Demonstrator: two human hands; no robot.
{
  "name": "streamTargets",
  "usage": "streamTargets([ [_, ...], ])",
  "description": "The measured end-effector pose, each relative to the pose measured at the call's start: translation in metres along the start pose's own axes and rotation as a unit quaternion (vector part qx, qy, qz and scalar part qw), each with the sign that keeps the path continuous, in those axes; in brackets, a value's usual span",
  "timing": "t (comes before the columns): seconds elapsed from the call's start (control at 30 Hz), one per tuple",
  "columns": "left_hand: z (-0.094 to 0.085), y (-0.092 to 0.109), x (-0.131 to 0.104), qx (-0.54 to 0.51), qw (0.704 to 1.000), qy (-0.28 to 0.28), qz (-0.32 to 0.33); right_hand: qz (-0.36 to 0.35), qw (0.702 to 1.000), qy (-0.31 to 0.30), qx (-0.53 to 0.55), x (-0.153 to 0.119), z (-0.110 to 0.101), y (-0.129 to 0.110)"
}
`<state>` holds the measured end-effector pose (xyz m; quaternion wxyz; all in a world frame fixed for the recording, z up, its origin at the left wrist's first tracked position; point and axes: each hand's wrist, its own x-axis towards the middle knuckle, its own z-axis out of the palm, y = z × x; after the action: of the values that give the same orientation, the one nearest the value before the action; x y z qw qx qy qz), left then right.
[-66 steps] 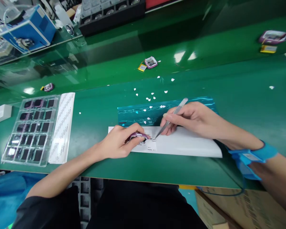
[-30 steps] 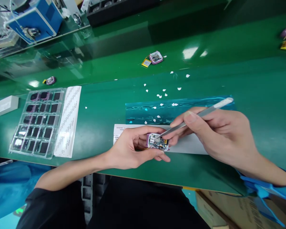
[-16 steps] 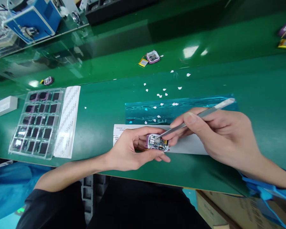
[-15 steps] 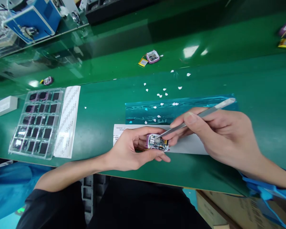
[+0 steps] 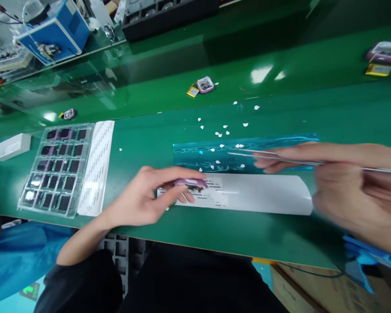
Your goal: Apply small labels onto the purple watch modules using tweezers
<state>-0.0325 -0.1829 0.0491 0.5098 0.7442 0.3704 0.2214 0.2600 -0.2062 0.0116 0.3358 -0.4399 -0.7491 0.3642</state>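
My left hand (image 5: 143, 195) pinches a small purple device housing (image 5: 190, 184) between thumb and fingers, above a white backing strip (image 5: 263, 193). The housing is tilted edge-on, and bits of its circuit board show on the lower side. My right hand (image 5: 342, 191), smeared by motion, grips metal tweezers (image 5: 299, 161). Their thin tips point left, over a sheet of blue film (image 5: 273, 143) that carries several small white stickers (image 5: 217, 162). The tweezers and the housing are well apart.
To the left are a clear compartment tray (image 5: 73, 213) of dark-screened parts, a printed label sheet (image 5: 96, 174) and a white box (image 5: 11, 148). Open housings with batteries lie farther back (image 5: 205, 85) and far right (image 5: 386, 52). A blue machine (image 5: 55, 32) stands back left; a co-worker's blue sleeve (image 5: 26, 252) shows at left.
The tweezers have left the circuit board, and my right hand has swung right with them. My left hand has moved left and tipped the housing so its board no longer faces up.
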Motion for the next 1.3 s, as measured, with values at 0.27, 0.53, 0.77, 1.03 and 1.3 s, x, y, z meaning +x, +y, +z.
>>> streamTargets([
  [0.27,-0.026,-0.014,-0.011,0.230,0.973,0.027,0.019,-0.066,0.997,-0.031,0.000,0.045,0.027,-0.006],
  [0.53,-0.013,-0.033,-0.008,0.333,0.939,-0.042,0.079,-0.091,0.994,-0.041,-0.041,0.063,0.043,0.012],
  [0.77,-0.006,-0.038,-0.003,0.332,0.939,-0.014,0.087,-0.205,0.971,-0.032,-0.115,0.057,0.043,0.008],
  [1.03,0.006,-0.019,-0.001,0.164,0.967,0.047,0.188,-0.242,0.949,0.149,-0.139,0.050,0.023,-0.008],
  [1.3,0.013,-0.011,0.033,-0.396,0.883,0.220,-0.124,-0.323,0.900,0.164,-0.240,0.035,0.018,-0.015],
])
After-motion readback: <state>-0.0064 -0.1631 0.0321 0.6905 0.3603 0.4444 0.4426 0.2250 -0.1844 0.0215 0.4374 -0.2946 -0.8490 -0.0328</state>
